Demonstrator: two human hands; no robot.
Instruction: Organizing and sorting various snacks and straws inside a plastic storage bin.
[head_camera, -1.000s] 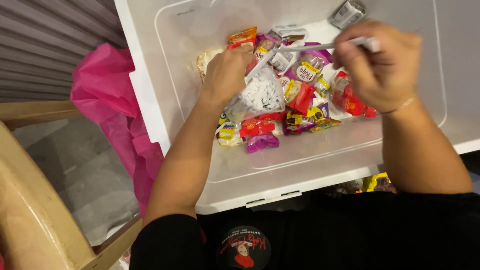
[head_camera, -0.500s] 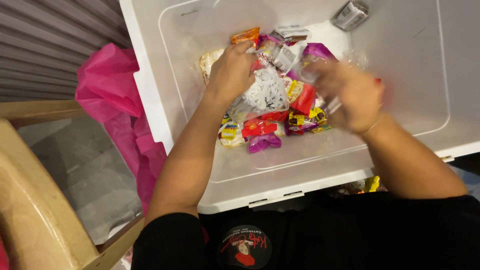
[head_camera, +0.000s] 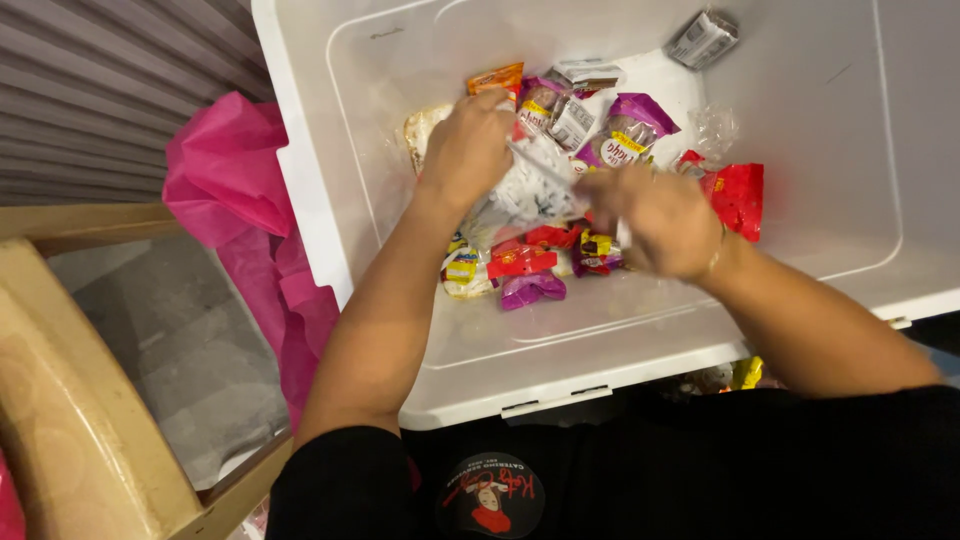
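The white plastic bin (head_camera: 330, 230) fills most of your view, and nearly everything in it sits heaped around the middle of its floor. Beside its left wall hangs a pink sheet (head_camera: 240, 220), with an open cardboard box (head_camera: 90, 400) at the lower left. Your left hand (head_camera: 468, 150) rests on top of the heap, fingers curled around the top of a clear bag of white pieces (head_camera: 525, 190), seemingly to steady it. Your right hand (head_camera: 655, 222) meets the bag from the other side; blur hides whether its fingers grasp anything. A red packet (head_camera: 738, 195) lies toward the right wall, purple wrappers (head_camera: 630, 125) toward the far edge, and a silver packet (head_camera: 703, 38) alone in the far right corner.
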